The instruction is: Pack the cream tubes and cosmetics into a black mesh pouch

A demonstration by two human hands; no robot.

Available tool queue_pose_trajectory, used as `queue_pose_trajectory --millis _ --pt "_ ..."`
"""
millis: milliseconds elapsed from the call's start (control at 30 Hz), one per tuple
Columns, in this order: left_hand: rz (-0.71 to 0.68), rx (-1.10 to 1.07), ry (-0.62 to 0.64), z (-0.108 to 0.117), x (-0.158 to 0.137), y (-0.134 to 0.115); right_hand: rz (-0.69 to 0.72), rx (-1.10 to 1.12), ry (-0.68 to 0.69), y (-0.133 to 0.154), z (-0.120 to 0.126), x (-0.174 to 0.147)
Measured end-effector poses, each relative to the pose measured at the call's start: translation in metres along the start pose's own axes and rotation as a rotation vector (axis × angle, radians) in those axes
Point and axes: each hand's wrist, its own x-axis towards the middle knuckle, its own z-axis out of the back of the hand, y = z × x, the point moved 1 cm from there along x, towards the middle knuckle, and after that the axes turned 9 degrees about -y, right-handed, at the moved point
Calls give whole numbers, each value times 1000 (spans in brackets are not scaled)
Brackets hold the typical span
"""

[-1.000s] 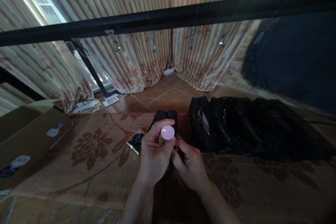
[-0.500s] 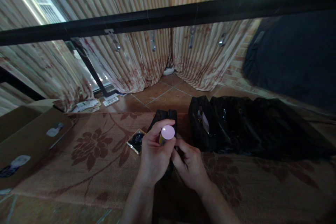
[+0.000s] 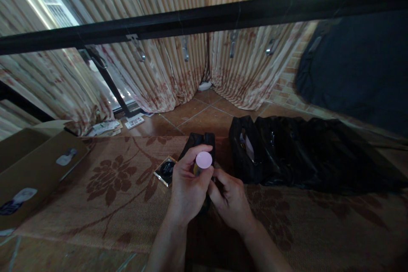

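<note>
My left hand (image 3: 188, 182) is wrapped round a small bottle with a round pink cap (image 3: 204, 160); the cap faces up and most of the body is hidden by my fingers. Close against it on the right, my right hand (image 3: 231, 195) has its thumb and forefinger pinched together at the bottle's side; what they grip, if anything, is hidden. Beneath both hands stands a small black bag (image 3: 198, 139), largely covered by them. Just left of my left hand, a flat square case with a black round centre and gold edges (image 3: 166, 171) lies on the patterned cloth (image 3: 124, 204).
Several black bags (image 3: 287, 153) stand in a row at the right, the nearest one gaping. An open cardboard box (image 3: 41, 174) is at the left. A dark metal bar with hooks (image 3: 204, 19) crosses in front of the curtains (image 3: 153, 72). Papers (image 3: 105, 127) lie beyond the cloth.
</note>
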Motion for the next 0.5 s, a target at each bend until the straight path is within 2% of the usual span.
queue_pose_trajectory --millis 500 --pt "-8 22 17 0 1 0 12 6 -10 0 0 0"
